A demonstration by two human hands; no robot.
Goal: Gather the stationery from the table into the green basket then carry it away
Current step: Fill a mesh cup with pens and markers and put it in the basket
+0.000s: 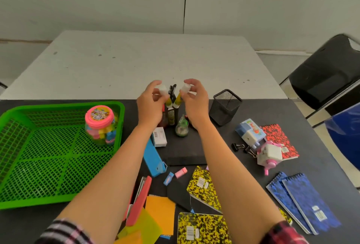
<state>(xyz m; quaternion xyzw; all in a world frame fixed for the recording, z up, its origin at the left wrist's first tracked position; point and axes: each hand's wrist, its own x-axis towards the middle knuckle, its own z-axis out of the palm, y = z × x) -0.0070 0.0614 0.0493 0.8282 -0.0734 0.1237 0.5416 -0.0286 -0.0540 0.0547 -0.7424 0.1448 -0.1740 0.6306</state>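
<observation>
The green basket [48, 165] sits at the left on the black table [321, 165], with a pink-lidded jar of coloured erasers [100, 125] in its far right corner. My left hand [151, 103] grips a white-capped yellow glue stick [164, 94]. My right hand [194, 101] grips a second glue stick [181, 95]. Both sticks are held over a small black mesh holder [171, 114]. Yellow notebooks [203, 187], blue spiral notebooks [300, 202], a red notebook [278, 138], a blue stapler [153, 158] and a red stapler [139, 202] lie on the table.
A black mesh pen cup [225, 107] stands right of my hands. Two sharpeners [269, 156], binder clips [238, 146], small erasers [181, 172], orange paper [161, 214], a white box [159, 137] and a green tape dispenser [182, 128] lie about. A black chair [329, 74] stands at the right.
</observation>
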